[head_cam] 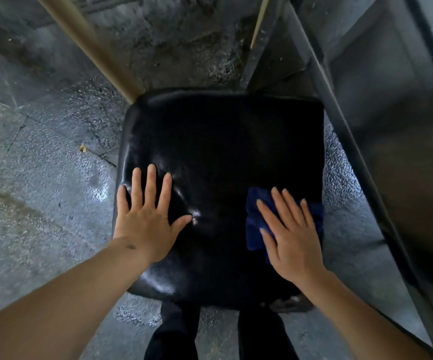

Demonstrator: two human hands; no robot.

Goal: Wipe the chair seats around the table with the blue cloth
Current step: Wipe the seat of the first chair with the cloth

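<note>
A black, shiny padded chair seat (220, 152) fills the middle of the head view. My left hand (147, 216) lies flat on the seat's near left part, fingers straight and spread. My right hand (291, 232) presses flat on the blue cloth (255, 219), which lies bunched on the seat's near right part by the right edge. Most of the cloth is hidden under my palm.
A tan wooden leg or rail (90, 45) slants in from the upper left behind the seat. A dark metal table frame (345, 131) runs diagonally down the right side. The floor (41, 178) is wet grey stone. My dark trousers (173, 333) show below the seat.
</note>
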